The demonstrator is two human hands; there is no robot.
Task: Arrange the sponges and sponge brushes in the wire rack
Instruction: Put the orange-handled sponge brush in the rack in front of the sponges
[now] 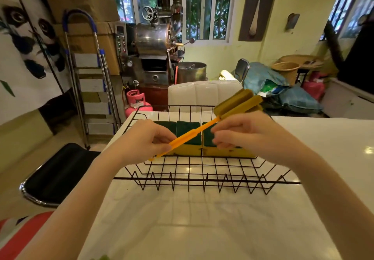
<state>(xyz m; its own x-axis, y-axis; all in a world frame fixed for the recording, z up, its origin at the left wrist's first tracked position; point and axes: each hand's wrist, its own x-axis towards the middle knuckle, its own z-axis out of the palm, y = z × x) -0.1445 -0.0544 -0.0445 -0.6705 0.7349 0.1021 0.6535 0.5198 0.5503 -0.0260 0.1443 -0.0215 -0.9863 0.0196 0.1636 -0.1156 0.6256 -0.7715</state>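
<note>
Nearest, a glossy white table, smooth and reflective, with faint creases of light across it. On it, a black wire rack, thin rods crossed in a grid, zigzag wire along the near edge, low walls all round.

Above the rack, a sponge brush held slanting from low left to high right. Orange plastic handle, long, flat and rigid; at the far upper end a blocky head of dull yellow-brown foam, ribbed in parallel slabs, reaching past the rack's far right corner. Left hand curled around the low end of the handle, thumb and fingers pressed onto it. Right hand pinching the handle further up, close under the foam head, fingertips drawn together.

Beneath the handle, inside the rack, sponges side by side in a row toward the back: rectangular, yellow foam below, coarse dark green scouring pad on top.

At left, beside the table, a black padded stool with a chrome rim. Behind the table, a white cushioned chair back. Further off, a folded steel stepladder with blue grips, a pink gas cylinder, a metal drum machine, woven baskets and blue bags along a pale yellow wall, barred windows beyond.
</note>
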